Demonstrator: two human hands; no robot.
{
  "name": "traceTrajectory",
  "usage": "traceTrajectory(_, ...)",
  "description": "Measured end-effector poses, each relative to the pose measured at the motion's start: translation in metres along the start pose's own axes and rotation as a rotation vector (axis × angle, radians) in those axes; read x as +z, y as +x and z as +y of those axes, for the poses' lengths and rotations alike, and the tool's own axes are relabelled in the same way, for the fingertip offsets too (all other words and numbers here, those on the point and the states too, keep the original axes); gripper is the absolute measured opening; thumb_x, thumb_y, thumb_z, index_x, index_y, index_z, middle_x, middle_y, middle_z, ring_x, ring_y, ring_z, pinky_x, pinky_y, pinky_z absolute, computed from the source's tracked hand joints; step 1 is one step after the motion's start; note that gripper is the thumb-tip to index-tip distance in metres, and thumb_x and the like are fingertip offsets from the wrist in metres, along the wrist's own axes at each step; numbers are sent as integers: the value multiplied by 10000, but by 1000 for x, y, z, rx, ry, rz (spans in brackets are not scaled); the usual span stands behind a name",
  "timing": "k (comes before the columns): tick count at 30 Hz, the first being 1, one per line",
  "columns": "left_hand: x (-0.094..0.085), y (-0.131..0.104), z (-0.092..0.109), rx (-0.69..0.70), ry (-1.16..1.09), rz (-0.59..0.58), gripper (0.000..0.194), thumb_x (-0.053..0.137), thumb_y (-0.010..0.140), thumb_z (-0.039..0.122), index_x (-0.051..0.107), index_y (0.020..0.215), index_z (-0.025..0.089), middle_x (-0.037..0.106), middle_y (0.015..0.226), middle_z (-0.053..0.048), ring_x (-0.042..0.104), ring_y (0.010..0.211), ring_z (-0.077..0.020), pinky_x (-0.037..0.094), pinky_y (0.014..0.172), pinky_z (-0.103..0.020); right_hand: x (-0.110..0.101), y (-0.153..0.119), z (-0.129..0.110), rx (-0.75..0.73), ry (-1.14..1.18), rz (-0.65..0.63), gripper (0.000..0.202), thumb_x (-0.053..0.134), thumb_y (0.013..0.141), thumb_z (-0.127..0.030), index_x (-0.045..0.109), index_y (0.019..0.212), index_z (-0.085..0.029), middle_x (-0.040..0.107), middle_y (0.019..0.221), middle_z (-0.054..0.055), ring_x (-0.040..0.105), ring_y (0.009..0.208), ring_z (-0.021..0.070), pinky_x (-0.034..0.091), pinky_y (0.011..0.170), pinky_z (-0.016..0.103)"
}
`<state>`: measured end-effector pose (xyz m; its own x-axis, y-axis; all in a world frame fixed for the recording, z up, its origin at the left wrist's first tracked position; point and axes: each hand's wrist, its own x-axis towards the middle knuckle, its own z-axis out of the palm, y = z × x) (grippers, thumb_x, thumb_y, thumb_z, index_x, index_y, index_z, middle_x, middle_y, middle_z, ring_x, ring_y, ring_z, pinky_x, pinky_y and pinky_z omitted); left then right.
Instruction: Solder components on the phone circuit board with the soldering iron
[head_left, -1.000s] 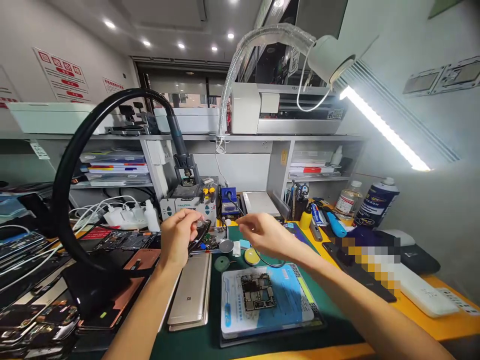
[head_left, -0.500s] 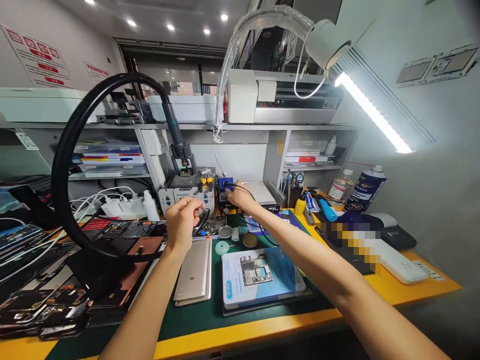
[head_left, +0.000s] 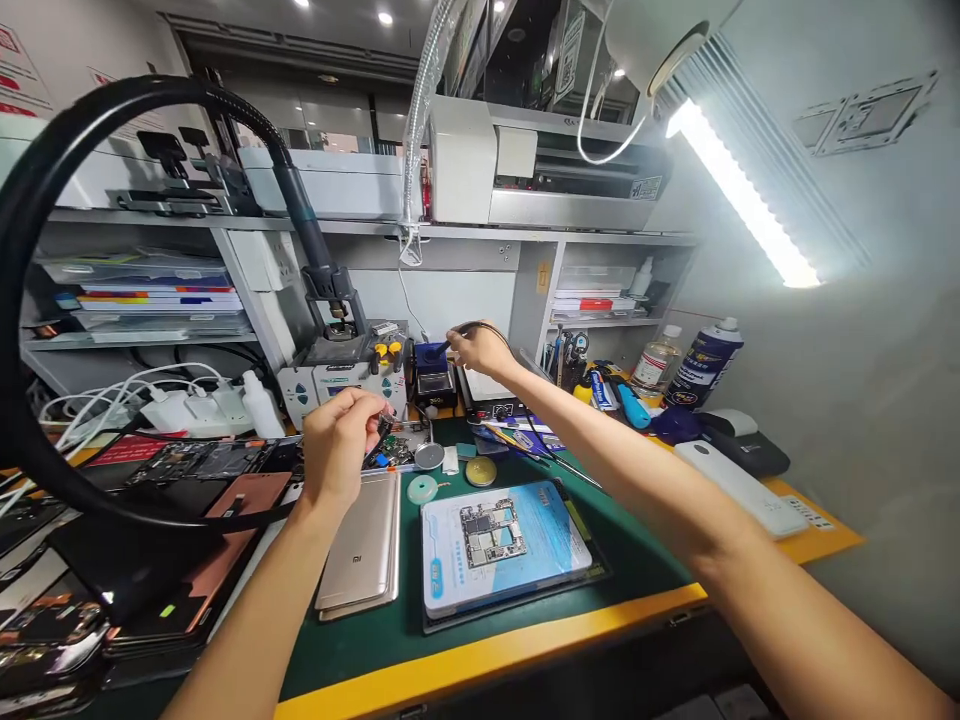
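Observation:
My right hand (head_left: 484, 350) is closed around the dark handle of a soldering iron (head_left: 463, 330) beside its blue holder (head_left: 431, 356). The iron's cord loops over the wrist and down to the bench. My left hand (head_left: 341, 440) is raised in a pinch in front of the grey soldering station (head_left: 330, 375). A small dark piece (head_left: 384, 428) shows at its fingertips; its kind is unclear. Below, a phone circuit board (head_left: 493, 533) lies on a blue-and-white box (head_left: 442, 580). Gold phones (head_left: 360, 550) lie stacked left of the box.
Dismantled phones (head_left: 60, 610) crowd the left side, under a black flexible hose (head_left: 15, 300). A round tin (head_left: 481, 471) and a green reel (head_left: 422, 489) sit behind the box. Bottles (head_left: 703, 362), a white power bank-like slab (head_left: 739, 487) and a lit lamp (head_left: 742, 190) are at right.
My right hand has lifted and drawn the soldering iron back from its holder. My left hand keeps its pinch. The whole view has shifted right and slightly down.

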<state>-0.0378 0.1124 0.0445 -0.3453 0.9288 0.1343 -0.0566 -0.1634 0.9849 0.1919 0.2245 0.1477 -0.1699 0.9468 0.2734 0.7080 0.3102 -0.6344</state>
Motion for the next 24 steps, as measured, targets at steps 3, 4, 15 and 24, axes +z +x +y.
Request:
traceTrajectory(3, 4, -3, -3, -3, 14, -27, 482, 924, 1200, 482, 816, 1589, 218, 828, 1623, -145, 861, 1358, -342, 786, 1124, -560, 1, -3, -2, 36, 61, -14, 462, 926, 1225, -454, 826, 1619, -234, 841, 1654, 142, 879, 1375, 368, 784, 1141, 599)
traceTrajectory(4, 4, -3, -3, 0, 17, -30, 484, 924, 1200, 479, 814, 1591, 218, 827, 1626, -146, 860, 1358, -342, 786, 1124, -560, 3, -3, -4, 42, 87, -7, 455, 924, 1227, -452, 827, 1617, -240, 839, 1659, 144, 878, 1377, 364, 783, 1144, 597)
traceTrajectory(15, -5, 1, -3, 38, -5, -22, 483, 924, 1200, 481, 815, 1589, 217, 830, 1618, -145, 863, 1346, -338, 788, 1113, -553, -54, -49, 11, 218, 642, 296, 472, 923, 1227, -457, 817, 1628, -232, 843, 1643, 148, 884, 1355, 357, 788, 1127, 595)
traceTrajectory(24, -3, -1, 0, 34, -16, -52, 478, 914, 1208, 488, 811, 1588, 216, 833, 1601, -143, 864, 1341, -337, 787, 1120, -559, -69, -96, 57, 439, 1033, 289, 480, 928, 1224, -452, 814, 1637, -234, 835, 1662, 150, 878, 1375, 364, 785, 1137, 604)
